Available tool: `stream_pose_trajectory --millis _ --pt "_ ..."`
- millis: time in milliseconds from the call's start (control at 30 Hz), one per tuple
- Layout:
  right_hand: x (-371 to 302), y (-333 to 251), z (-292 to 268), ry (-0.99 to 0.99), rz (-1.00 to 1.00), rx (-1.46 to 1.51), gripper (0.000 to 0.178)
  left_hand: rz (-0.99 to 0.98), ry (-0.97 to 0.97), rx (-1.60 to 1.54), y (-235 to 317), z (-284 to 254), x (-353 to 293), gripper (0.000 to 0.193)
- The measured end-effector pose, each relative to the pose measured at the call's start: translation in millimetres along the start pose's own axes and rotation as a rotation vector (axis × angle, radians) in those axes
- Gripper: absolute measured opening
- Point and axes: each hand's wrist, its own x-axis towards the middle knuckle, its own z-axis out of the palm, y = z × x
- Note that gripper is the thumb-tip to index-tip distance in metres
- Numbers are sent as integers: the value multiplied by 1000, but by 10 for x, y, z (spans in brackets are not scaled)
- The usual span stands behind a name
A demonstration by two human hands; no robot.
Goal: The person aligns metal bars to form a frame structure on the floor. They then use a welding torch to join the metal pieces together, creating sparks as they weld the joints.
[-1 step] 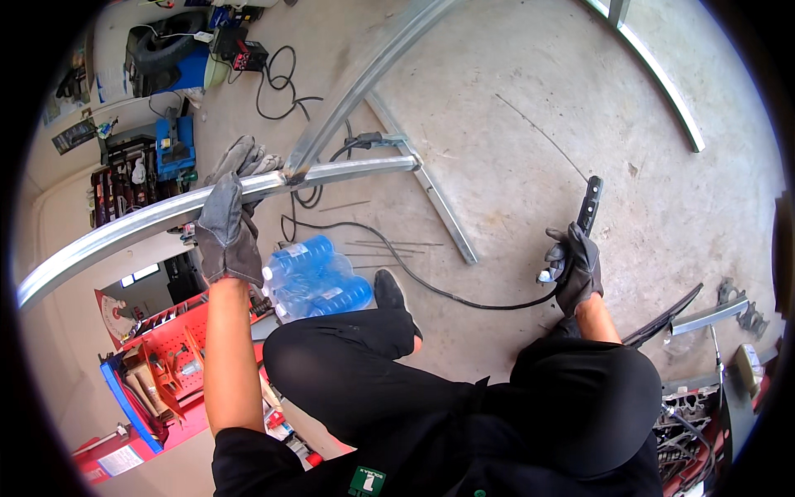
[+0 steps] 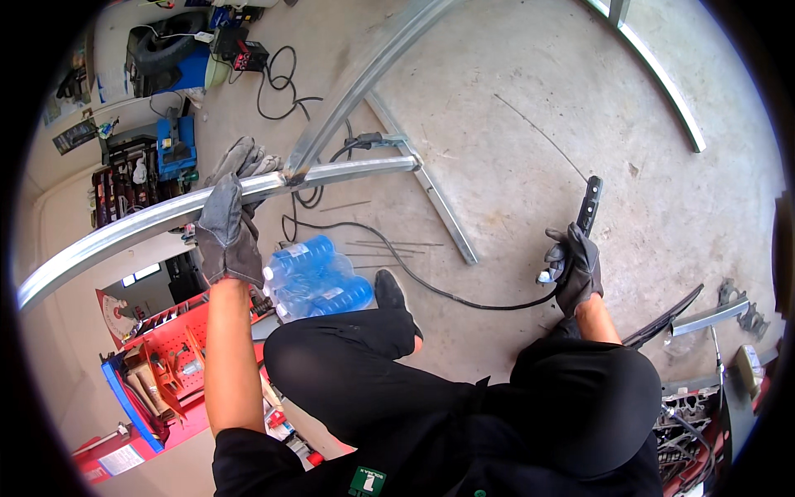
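Both my hands wear grey work gloves. With my left hand [image 2: 228,228] I grip a square metal tube [image 2: 124,224] at the left, and grey glove fingers also show beyond it. Just right of this grip, the tube meets a slanted metal bar [image 2: 364,79] at a dark joint [image 2: 294,176]. My right hand [image 2: 577,269] is closed around a black welding electrode holder [image 2: 590,203], low at the right and apart from the frame. A thin welding rod [image 2: 538,130] sticks out of its jaws toward the upper left. Its black cable [image 2: 431,287] runs left across the floor.
A clamp [image 2: 368,141] sits on the frame near a lower bar [image 2: 447,215]. Loose rods [image 2: 389,243] and blue-filled bottles [image 2: 319,277] lie by my foot. A red tool tray [image 2: 178,360] stands left, a welding machine [image 2: 248,55] upper left, another metal frame [image 2: 658,70] upper right.
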Motion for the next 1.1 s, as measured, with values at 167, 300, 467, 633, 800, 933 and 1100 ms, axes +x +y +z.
stream_pose_trajectory --millis 167,300,467,633,800,933,1100 --pt "18 -18 8 -6 -6 10 52 -152 17 -416 280 136 -1 43" --pt "101 63 -21 14 -48 33 53 -239 33 -346 251 87 -1 45" --pt "159 111 -60 43 -26 24 54 -343 60 -416 293 96 -14 45" --pt "45 49 71 138 -42 -67 53 -91 -53 -513 406 166 9 47" --pt "63 65 37 241 -90 -206 42 -111 -43 -586 588 203 -9 46" --pt "-9 -18 21 138 -29 -329 33 -87 -66 -631 600 216 -15 47" --pt "-37 95 311 -9 -47 -434 22 -75 -44 -675 547 272 -11 46"
